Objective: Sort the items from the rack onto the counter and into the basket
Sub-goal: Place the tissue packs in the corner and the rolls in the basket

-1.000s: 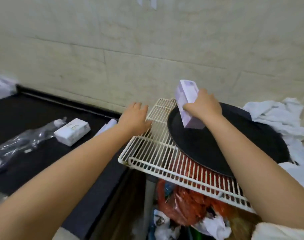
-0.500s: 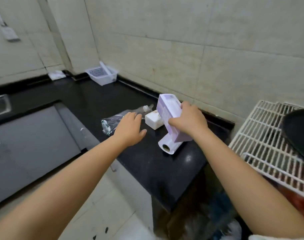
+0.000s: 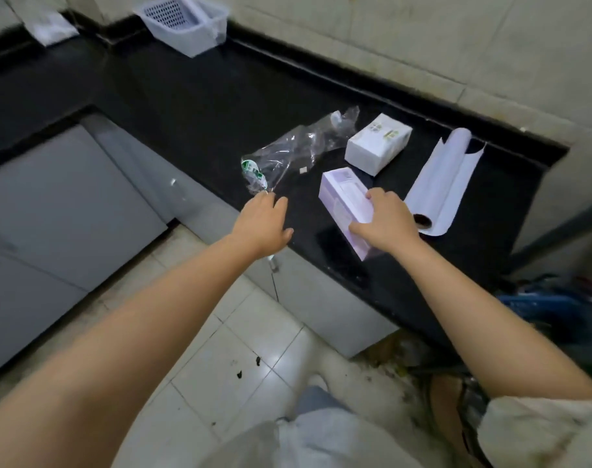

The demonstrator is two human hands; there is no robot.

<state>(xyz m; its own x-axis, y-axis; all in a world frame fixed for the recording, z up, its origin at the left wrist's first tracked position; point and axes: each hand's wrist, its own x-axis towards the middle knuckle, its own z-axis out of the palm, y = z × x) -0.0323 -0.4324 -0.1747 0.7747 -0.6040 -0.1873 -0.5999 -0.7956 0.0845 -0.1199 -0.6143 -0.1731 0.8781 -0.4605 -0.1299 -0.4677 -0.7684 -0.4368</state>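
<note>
Right hand (image 3: 387, 219) clasped around lilac box (image 3: 345, 197).

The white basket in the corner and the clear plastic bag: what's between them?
Only bare black counter lies between the basket and the plastic bag in the head view.

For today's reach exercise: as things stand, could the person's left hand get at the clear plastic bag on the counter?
Probably yes. The left hand is open and empty, its fingertips right at the near end of the clear plastic bag, with only bare black counter beyond. Nothing lies between them.
</note>
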